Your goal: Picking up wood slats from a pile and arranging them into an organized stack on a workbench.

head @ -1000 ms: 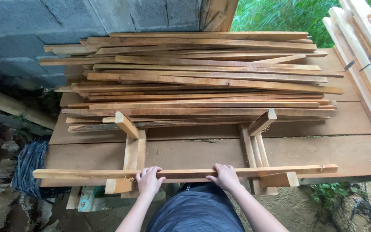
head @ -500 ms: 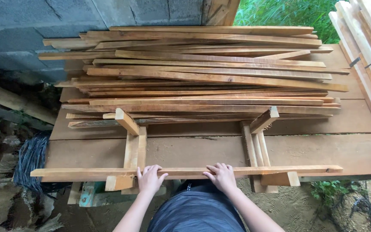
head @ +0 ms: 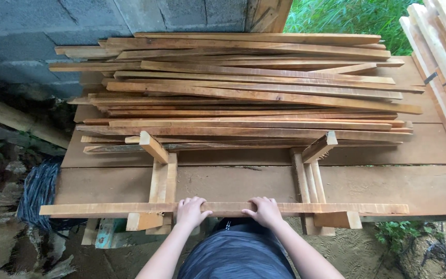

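A plank worktop [head: 388, 186] carries a large stack of wooden slats [head: 243, 88] along its far edge. One long slat [head: 336, 208] lies along the near edge across two wooden jig frames [head: 162, 181]. Left hand [head: 191, 211] and right hand [head: 264, 211] rest on it near its middle, each grip curled over the slat.
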